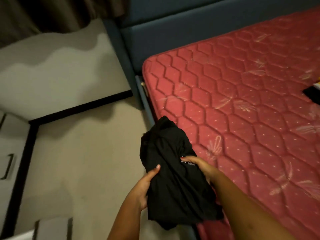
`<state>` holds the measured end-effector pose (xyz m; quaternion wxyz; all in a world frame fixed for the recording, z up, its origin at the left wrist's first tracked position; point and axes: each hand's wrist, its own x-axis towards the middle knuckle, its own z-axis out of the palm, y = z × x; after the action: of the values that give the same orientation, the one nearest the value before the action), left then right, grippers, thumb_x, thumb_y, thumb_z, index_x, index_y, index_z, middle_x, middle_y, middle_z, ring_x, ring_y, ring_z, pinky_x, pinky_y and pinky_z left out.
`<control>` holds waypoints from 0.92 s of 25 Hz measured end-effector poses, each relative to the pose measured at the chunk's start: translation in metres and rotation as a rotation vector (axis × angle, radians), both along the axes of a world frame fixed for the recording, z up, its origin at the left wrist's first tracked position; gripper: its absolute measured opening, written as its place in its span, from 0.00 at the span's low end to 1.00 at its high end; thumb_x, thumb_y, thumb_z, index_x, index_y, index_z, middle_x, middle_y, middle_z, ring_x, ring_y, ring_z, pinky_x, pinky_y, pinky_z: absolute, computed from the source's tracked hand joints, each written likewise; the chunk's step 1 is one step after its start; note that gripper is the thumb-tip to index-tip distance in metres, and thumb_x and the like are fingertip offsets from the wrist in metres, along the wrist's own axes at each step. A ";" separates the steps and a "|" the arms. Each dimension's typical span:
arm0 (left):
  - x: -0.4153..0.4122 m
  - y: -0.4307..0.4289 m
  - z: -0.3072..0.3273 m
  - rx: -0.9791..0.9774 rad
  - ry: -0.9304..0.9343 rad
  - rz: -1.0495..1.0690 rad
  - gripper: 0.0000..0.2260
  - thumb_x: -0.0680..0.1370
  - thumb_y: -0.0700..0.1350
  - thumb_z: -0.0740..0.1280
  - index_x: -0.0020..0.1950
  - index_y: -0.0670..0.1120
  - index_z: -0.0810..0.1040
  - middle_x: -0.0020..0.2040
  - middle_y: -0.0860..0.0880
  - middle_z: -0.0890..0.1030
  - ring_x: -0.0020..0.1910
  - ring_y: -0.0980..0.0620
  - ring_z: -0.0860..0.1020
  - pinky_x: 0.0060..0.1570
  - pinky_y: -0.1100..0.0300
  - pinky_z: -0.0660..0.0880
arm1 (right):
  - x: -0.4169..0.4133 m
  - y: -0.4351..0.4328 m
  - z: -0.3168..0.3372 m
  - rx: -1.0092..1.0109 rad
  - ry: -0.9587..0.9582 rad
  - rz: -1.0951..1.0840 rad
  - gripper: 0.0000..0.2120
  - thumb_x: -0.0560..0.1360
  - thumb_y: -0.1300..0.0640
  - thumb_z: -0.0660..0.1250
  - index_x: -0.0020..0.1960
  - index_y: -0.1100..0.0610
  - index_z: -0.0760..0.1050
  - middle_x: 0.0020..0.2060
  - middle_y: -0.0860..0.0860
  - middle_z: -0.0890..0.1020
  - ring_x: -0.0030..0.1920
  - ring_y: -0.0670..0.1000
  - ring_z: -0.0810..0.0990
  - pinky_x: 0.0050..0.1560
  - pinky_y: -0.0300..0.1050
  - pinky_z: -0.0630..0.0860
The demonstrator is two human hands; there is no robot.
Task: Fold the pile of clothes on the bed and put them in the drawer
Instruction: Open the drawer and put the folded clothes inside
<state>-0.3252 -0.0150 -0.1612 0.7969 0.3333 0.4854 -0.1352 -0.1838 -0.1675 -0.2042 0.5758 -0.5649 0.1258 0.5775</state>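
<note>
- The 2 hands hold 1 black garment (pixel 169 167) in the air, just beside the near left edge of the red mattress (pixel 242 84).
- The garment is bunched and partly folded. Its upper end reaches over the edge of the mattress, and its lower end hangs over the floor (pixel 86 153).
- The left hand (pixel 145 184) grips the garment on the side away from the mattress. The thumb lies on top of the cloth and the fingers are curled under it, clamped on the cloth.
- The right hand (pixel 199 165) grips the side of the garment over the mattress. Its fingers (pixel 188 159) are curled and pinch the cloth next to a small white print.
- A blue bed frame (pixel 147 104) runs along the left side of the mattress, and a blue headboard (pixel 173 23) stands at its far end.
- A dark flat item (pixel 311 92) lies on the mattress at its far right side. It is cut by the picture edge, so I cannot tell what it is.
- A white drawer front (pixel 10 144) with a black handle (pixel 8 167) stands well apart from the mattress, across the floor to the left.
- A brown curtain (pixel 43 13) hangs far left of the mattress, beyond the headboard.
</note>
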 end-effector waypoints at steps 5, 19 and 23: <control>-0.145 0.084 -0.014 -0.015 -0.006 0.299 0.28 0.69 0.51 0.73 0.64 0.39 0.76 0.58 0.38 0.81 0.58 0.38 0.79 0.65 0.44 0.71 | -0.084 0.111 0.004 0.004 0.031 0.164 0.19 0.63 0.50 0.72 0.48 0.60 0.83 0.43 0.59 0.85 0.39 0.54 0.84 0.47 0.46 0.79; -0.619 0.216 -0.025 -0.050 0.034 0.954 0.25 0.72 0.50 0.70 0.64 0.37 0.75 0.57 0.36 0.81 0.58 0.36 0.78 0.60 0.44 0.73 | -0.523 0.401 0.005 -0.009 0.161 0.742 0.27 0.65 0.46 0.74 0.57 0.63 0.79 0.50 0.61 0.84 0.50 0.60 0.83 0.46 0.48 0.80; -0.690 0.232 -0.049 -0.045 0.056 1.103 0.29 0.71 0.49 0.71 0.70 0.40 0.71 0.61 0.37 0.79 0.60 0.36 0.76 0.64 0.42 0.70 | -0.597 0.455 -0.013 -0.055 0.097 0.943 0.20 0.72 0.44 0.67 0.54 0.60 0.78 0.44 0.58 0.85 0.44 0.56 0.84 0.41 0.44 0.79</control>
<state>-1.0150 0.2166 -0.2100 0.7434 0.0087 0.6059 0.2833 -0.7810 0.2878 -0.2169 0.2292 -0.5479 -0.1025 0.7980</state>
